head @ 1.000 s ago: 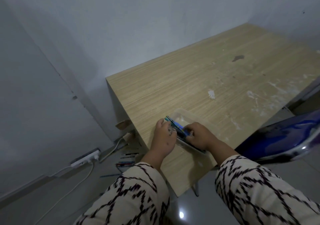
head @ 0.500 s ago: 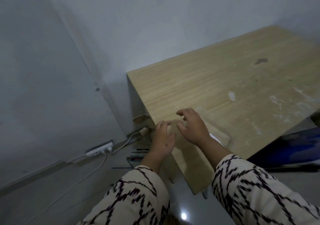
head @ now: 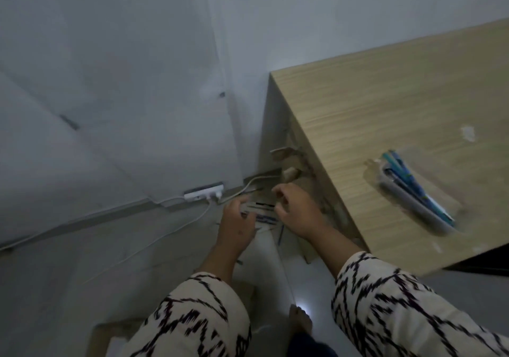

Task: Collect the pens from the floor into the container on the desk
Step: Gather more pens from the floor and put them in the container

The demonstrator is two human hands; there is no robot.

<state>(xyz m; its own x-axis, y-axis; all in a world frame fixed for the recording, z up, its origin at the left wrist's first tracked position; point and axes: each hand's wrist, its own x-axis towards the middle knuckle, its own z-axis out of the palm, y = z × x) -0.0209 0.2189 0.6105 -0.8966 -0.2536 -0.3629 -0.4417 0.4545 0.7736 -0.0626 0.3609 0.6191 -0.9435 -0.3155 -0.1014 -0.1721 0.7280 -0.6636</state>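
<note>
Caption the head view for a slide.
Both hands reach toward pens on the floor; container on desk holds pens.

— What can't you make out down there?

— The pens on the floor [head: 260, 213] smear into streaks, and my left hand [head: 237, 226] and right hand [head: 298, 213] cover part of them; I can't count them.

— And up top?

— The desk [head: 385, 114] runs off the right edge. The clear container [head: 413, 191] is blurred, its rim hard to trace. My sleeves [head: 399, 310] are cut off at the bottom.
</note>
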